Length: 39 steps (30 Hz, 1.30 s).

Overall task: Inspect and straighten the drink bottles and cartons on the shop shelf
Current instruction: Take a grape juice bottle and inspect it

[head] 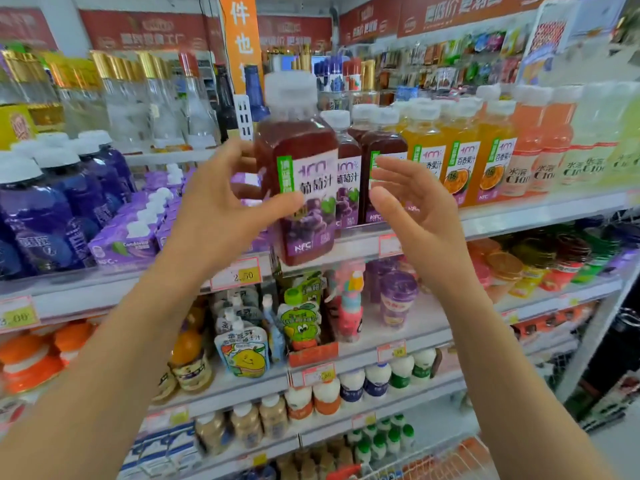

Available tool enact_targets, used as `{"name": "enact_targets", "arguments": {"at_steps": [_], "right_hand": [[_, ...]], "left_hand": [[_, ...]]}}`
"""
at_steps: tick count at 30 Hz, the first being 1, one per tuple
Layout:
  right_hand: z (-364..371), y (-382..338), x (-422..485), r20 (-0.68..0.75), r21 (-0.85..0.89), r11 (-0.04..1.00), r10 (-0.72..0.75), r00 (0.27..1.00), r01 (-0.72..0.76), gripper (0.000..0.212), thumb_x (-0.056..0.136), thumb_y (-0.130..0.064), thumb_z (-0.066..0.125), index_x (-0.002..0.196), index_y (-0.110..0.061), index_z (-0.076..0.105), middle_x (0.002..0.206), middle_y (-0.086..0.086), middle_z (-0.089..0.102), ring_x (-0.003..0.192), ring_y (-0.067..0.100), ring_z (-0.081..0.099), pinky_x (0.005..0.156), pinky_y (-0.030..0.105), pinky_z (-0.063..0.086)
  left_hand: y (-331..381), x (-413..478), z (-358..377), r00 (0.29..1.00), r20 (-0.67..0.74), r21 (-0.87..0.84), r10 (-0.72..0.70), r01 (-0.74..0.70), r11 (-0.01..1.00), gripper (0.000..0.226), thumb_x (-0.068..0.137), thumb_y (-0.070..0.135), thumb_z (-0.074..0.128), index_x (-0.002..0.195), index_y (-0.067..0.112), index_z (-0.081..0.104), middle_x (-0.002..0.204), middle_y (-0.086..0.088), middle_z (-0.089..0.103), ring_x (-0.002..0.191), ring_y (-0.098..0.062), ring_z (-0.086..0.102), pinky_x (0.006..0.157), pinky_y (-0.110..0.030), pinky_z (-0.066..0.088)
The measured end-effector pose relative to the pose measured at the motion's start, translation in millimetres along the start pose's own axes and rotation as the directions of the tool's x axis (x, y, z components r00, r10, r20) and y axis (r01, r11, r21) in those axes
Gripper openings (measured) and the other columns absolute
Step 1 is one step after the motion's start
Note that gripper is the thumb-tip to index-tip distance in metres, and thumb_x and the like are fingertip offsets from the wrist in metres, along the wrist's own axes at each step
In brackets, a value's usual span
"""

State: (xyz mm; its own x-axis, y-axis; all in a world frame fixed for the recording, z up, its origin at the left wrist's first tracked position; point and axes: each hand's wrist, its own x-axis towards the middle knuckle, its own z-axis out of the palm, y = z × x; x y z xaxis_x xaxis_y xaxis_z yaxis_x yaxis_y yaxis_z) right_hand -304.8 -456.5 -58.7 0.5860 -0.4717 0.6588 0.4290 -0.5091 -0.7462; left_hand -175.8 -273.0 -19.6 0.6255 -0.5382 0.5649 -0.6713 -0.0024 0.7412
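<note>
My left hand (221,206) grips a dark purple grape juice bottle (301,161) with a white cap, lifted off and in front of the shelf (519,216). Thumb lies across the label, fingers wrap behind. My right hand (408,209) is open just right of the bottle, fingers spread, touching nothing. Behind it more grape juice bottles (346,168) stand in a row on the shelf, then yellow passion fruit bottles (460,161) and pale orange bottles (540,150) to the right.
Blue bottles (52,209) and purple cartons (128,237) fill the shelf's left side. Clear bottles with gold caps (121,95) stand above. Pouches (242,344), cups and small white bottles (363,379) sit on lower shelves. Price tags (235,275) line the shelf edges.
</note>
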Motion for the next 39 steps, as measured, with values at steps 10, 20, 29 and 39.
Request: {"name": "enact_targets", "arguments": {"at_steps": [10,20,29,39], "right_hand": [[17.9,22.3,91.6,-0.003,-0.395,0.888,-0.258,0.966,0.236,0.041,0.098,-0.026,0.060,0.138,-0.020,0.052,0.142,-0.003,0.051,0.136,0.010,0.042,0.112,0.022,0.033],[28.9,36.6,124.7,0.023,-0.588,0.772,-0.284,0.959,0.242,0.031,0.096,-0.033,0.057,0.125,-0.024,0.065,0.109,-0.013,0.066,0.114,0.006,0.058,0.124,0.039,0.009],[25.9,35.8,126.2,0.045,-0.609,0.756,-0.271,0.962,0.241,0.023,0.095,-0.031,0.059,0.116,-0.025,0.069,0.118,-0.016,0.066,0.117,-0.006,0.055,0.123,0.047,0.012],[25.0,35.7,127.5,0.049,-0.616,0.747,-0.281,0.958,0.251,0.022,0.095,-0.029,0.061,0.114,-0.025,0.069,0.115,-0.017,0.067,0.116,-0.006,0.056,0.122,0.048,0.014]], "left_hand": [[-17.9,151.0,-32.9,0.987,-0.116,-0.112,0.111,-0.124,0.986,0.043,0.072,0.026,0.085,0.103,0.027,0.056,0.104,0.004,0.060,0.088,-0.013,0.068,0.072,-0.036,0.061],[-101.6,233.8,26.7,0.976,0.172,-0.131,-0.133,0.157,0.979,0.054,0.079,0.021,0.082,0.123,0.008,0.054,0.123,-0.013,0.058,0.106,-0.031,0.065,0.085,-0.047,0.059],[-129.9,242.6,63.8,0.879,0.414,0.031,-0.235,0.244,0.969,0.052,0.080,0.019,0.081,0.121,0.011,0.050,0.114,-0.004,0.055,0.097,-0.019,0.060,0.084,-0.035,0.054],[-130.7,242.0,52.2,0.858,0.477,0.163,-0.192,0.128,0.978,0.054,0.080,0.040,0.079,0.121,0.017,0.052,0.113,0.001,0.058,0.106,-0.020,0.059,0.092,-0.037,0.048]]}}
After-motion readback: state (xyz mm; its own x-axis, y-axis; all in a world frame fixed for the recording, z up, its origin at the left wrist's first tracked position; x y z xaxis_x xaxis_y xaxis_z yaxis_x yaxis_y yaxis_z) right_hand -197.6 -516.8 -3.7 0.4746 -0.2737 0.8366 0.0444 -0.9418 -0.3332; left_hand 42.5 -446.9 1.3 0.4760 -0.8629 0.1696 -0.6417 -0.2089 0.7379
